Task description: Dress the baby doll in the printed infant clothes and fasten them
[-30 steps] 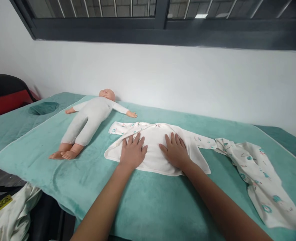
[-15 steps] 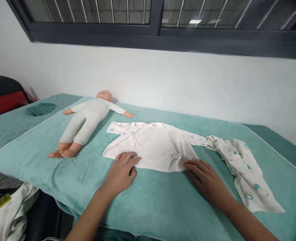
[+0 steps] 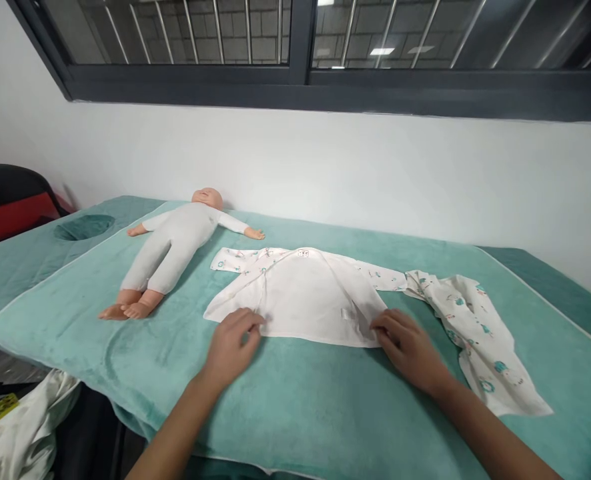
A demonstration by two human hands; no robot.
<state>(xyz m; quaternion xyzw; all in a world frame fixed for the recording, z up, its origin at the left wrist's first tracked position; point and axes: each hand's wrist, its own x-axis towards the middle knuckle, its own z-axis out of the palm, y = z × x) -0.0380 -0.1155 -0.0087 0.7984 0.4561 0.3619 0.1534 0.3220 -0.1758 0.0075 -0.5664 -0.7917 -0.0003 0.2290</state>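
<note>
A white baby shirt (image 3: 315, 293) lies spread out, its long sleeves printed with small figures. At its lower left hem is my left hand (image 3: 233, 347), fingers curled and thumb close to the index finger, closed on the edge; the fingertips are partly hidden. My right hand (image 3: 410, 350) pinches the lower right corner of the shirt. Beyond my left hand a baby doll (image 3: 175, 233) in a white bodysuit lies on its back, arms spread. Right of the shirt, touching its sleeve end, rests a crumpled printed baby garment (image 3: 475, 333).
A green plush cover (image 3: 350, 413) is spread over the bed, which has a round hollow (image 3: 85, 227) at the left. Behind rise a white wall and a barred window (image 3: 300, 73). A black and red chair (image 3: 15, 207) stands far left; white cloth (image 3: 35, 427) hangs low left.
Both hands have curled their fingers at the shirt's hem, where they lay flatter before. The shirt's lower right part has shifted slightly. My view has tilted up a little.
</note>
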